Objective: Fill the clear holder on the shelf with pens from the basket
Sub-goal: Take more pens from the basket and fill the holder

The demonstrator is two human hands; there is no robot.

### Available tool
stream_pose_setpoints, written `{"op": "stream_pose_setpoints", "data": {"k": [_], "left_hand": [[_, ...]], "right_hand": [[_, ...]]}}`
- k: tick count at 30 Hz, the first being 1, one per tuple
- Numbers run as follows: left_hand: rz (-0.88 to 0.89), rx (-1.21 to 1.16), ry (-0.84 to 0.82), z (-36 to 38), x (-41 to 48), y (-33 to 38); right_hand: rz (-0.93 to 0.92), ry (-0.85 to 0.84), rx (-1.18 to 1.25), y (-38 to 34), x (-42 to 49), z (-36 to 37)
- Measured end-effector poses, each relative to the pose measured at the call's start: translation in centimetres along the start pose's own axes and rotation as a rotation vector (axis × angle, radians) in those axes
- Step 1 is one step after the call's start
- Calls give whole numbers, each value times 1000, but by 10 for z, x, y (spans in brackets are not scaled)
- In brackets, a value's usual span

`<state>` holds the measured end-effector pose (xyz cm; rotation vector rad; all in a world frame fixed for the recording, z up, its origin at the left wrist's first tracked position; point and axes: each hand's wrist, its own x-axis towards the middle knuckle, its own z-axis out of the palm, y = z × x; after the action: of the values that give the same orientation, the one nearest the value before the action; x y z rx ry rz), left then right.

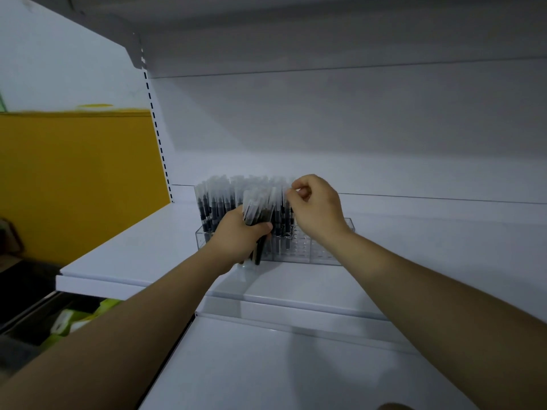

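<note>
A clear holder [313, 253] with rows of small holes stands on the white shelf [142, 247]. Its left and middle parts are packed with upright black pens with clear caps [216, 199]; the holes at its right end are bare. My left hand [239, 235] is closed around a bunch of pens [259, 211] in front of the holder's middle, their tips pointing down. My right hand [316, 205] is above the holder, thumb and fingers pinched on the cap end of one pen at the edge of the filled rows. The basket is out of view.
A second white shelf [266, 365] lies lower and nearer to me. An upper shelf overhangs the holder. Left of the shelving is a yellow wall [77, 179], and green and white packages [74, 321] sit low at the left.
</note>
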<state>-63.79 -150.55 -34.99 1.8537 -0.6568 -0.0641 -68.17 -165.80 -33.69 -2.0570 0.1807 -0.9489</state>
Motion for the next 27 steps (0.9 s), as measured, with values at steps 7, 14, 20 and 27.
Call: {"op": "stream_pose_setpoints", "data": {"k": [7, 14, 20, 27], "left_hand": [[58, -78, -44, 7, -4, 11], [2, 12, 11, -1, -2, 2], [7, 63, 18, -4, -3, -1], [11, 0, 20, -4, -1, -1]], "right_hand": [[73, -262, 73, -12, -10, -8], [141, -17, 286, -22, 5, -20], [58, -61, 90, -13, 3, -17], [28, -89, 53, -16, 0, -8]]}}
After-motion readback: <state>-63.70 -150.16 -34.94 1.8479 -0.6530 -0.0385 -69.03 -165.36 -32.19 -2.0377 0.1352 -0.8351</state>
